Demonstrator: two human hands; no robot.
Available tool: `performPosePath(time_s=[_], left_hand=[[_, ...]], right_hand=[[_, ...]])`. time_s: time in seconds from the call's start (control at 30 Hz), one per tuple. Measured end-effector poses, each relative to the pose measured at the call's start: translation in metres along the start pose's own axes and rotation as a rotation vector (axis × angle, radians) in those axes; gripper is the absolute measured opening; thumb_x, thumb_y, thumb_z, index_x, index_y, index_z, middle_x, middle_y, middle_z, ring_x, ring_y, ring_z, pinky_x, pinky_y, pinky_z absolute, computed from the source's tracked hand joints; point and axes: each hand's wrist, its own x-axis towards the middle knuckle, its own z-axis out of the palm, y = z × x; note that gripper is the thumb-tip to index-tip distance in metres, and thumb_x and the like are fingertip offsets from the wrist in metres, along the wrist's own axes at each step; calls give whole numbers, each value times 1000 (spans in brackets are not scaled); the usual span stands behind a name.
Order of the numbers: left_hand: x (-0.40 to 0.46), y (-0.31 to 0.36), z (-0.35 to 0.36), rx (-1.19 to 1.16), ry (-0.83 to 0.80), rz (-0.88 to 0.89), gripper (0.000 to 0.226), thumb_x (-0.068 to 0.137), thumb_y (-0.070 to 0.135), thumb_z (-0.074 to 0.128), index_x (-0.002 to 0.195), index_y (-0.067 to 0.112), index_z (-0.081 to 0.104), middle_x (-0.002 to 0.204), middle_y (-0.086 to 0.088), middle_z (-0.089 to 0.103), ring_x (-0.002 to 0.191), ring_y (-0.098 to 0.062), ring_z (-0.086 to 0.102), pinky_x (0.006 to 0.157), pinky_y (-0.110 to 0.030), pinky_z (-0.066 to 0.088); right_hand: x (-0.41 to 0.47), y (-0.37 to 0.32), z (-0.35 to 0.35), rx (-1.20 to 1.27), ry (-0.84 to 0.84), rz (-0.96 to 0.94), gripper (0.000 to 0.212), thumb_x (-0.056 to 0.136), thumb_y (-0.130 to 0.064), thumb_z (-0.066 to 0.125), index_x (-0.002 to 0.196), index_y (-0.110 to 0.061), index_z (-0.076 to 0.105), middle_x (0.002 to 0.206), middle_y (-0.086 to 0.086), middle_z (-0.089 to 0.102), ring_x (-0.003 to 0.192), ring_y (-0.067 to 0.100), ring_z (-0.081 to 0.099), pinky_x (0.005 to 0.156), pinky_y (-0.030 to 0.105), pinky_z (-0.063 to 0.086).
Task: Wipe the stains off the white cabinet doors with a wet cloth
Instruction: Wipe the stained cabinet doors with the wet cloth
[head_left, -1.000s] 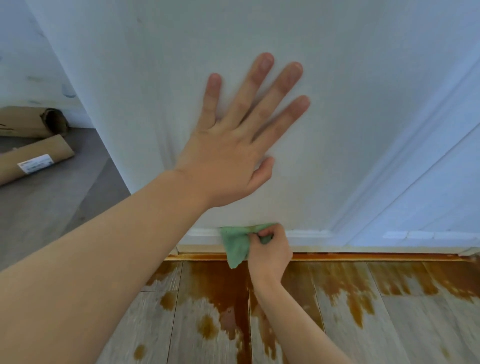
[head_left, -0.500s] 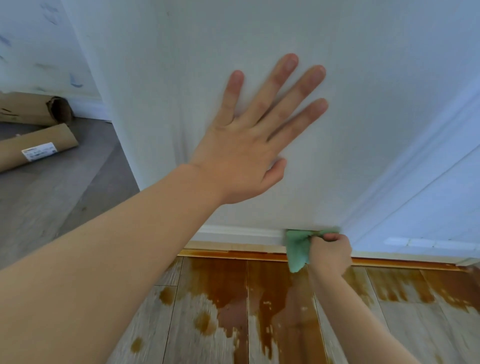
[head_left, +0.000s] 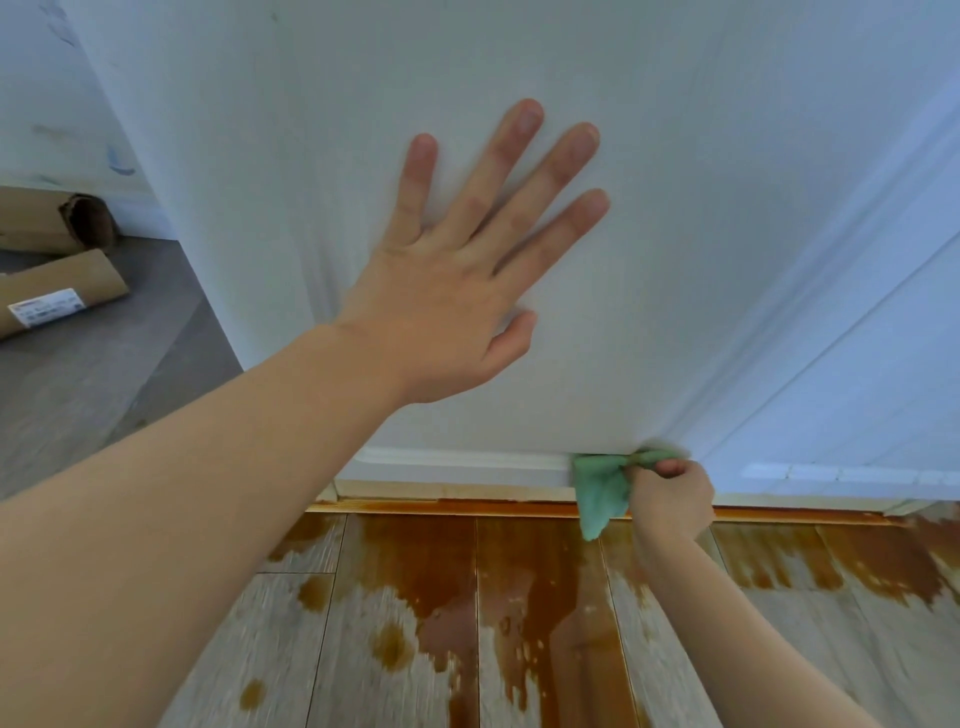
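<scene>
A white cabinet door (head_left: 675, 208) fills the upper part of the head view. My left hand (head_left: 457, 291) lies flat against it with the fingers spread, holding nothing. Low down, my right hand (head_left: 672, 499) grips a crumpled green cloth (head_left: 597, 488) and presses it against the door's bottom right corner, just above the white base strip (head_left: 457, 462). Part of the cloth hangs down over the floor edge. A second white panel (head_left: 857, 389) stands to the right.
Brown liquid stains (head_left: 457, 582) spread over the pale wood floor below the cabinet. Two cardboard packages (head_left: 57, 291) lie on the grey floor at the far left, beside a white wall (head_left: 47, 104).
My right hand has slid the green cloth rightwards along the door's bottom edge, from below my left hand to the bottom right corner. My left hand stays flat on the door.
</scene>
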Motion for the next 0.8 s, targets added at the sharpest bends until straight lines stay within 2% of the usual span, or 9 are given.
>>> performPosePath(time_s=[0.1,0.2,0.3,0.4,0.5,0.57,0.63,0.67,0.8], left_hand=[[0,1,-1,-19,-12,6,79,84,38,48,149,19,7,150,-6,0,134,-33,-12,104,-58,-10],[0,0,-1,-22,-8,8,79,84,38,48,149,18,6,151,-7,0,134,-33,-11,104,-58,-10],[-1,-1,-1,-35,-13,10,79,86,38,45,148,19,-1,152,-5,-2,136,-31,-18,103,-49,-25],[0,-1,0,-36,-19,6,81,85,38,43,147,21,-6,154,-4,-8,134,-27,-33,102,-46,-27],[-1,-1,1,-33,-21,12,80,87,41,39,147,23,-11,149,0,-32,132,-23,-36,101,-46,-29],[0,-2,1,-37,-21,22,78,88,42,36,147,22,-11,145,3,-36,131,-22,-37,100,-45,-31],[-1,-2,1,-47,-31,27,76,90,42,36,148,22,-10,144,2,-37,131,-23,-38,100,-45,-31],[-1,-2,2,-47,-33,28,76,90,42,36,148,21,-9,144,2,-37,130,-23,-38,100,-45,-30],[-2,-2,3,-52,-18,22,79,87,41,39,148,21,-8,146,0,-32,132,-24,-36,101,-47,-29]], right_hand=[[-10,-3,-2,67,1,-35,16,88,-3,57,99,-11,49,95,4,51,86,22,49,70,31,39],[-14,-17,-14,156,-18,-112,17,91,-4,55,100,-14,45,92,-1,49,88,20,49,77,32,43],[-20,-37,-28,219,-16,-237,17,91,-5,54,99,-17,44,85,-11,46,90,19,50,81,31,45],[-25,-67,-46,306,32,-392,17,91,-7,55,98,-18,44,86,-15,45,86,12,50,79,23,44],[-27,-104,-66,391,137,-606,19,89,-8,55,94,-22,44,85,-18,45,78,-4,47,72,7,40],[-25,-119,-72,421,201,-736,25,88,-9,54,89,-31,42,86,-19,45,75,-6,45,72,10,40],[-22,-117,-69,401,253,-845,26,88,-12,53,88,-34,40,89,-18,45,76,-1,45,71,16,40],[-20,-110,-65,383,273,-882,22,88,-13,52,91,-31,41,91,-14,46,77,3,45,70,16,39],[-14,-69,-45,236,266,-912,14,88,-3,54,98,-13,50,94,-1,49,73,-2,42,68,4,33]])
